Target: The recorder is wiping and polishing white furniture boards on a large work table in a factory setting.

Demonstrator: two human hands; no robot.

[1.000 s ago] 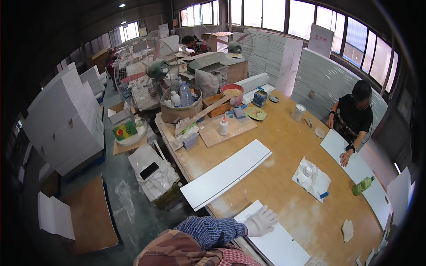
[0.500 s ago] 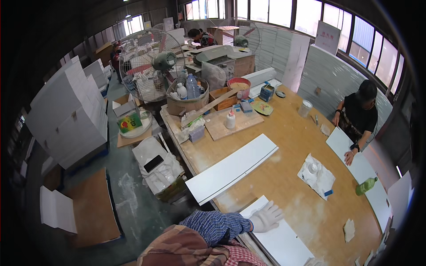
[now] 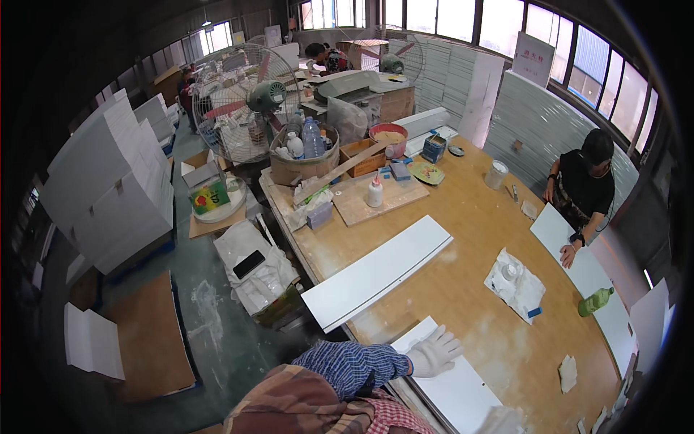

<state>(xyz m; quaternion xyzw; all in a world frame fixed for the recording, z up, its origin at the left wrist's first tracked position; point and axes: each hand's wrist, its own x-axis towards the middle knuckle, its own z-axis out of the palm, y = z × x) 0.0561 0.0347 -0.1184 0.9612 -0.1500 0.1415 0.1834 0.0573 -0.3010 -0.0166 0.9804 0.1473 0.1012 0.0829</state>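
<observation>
- Left hand point(image 3: 432, 352), white glove, fingers spread, flat on near white panel point(image 3: 452, 380) at table point(image 3: 463, 217) edge.
- Right hand out of view, so can't tell.
- Panel right under palm; looks stiff, light, kinda slick. Probably best gripped along the long edges.
- Longer white board point(image 3: 377, 271) lying just beyond.

**A crowded workshop, daylight from the right**

You stand at a long wooden table point(image 3: 463, 239) in a dim, cluttered hall. To your right, a row of tall windows point(image 3: 578, 50) lets in bright daylight above a wall lined with pale corrugated sheeting point(image 3: 549, 116). To your left, the dusty grey-green floor point(image 3: 195, 311) carries stacks of white boards point(image 3: 108, 188) and a brown sheet point(image 3: 148, 336). A large standing fan point(image 3: 242, 101) rises beyond the table's far end.
</observation>
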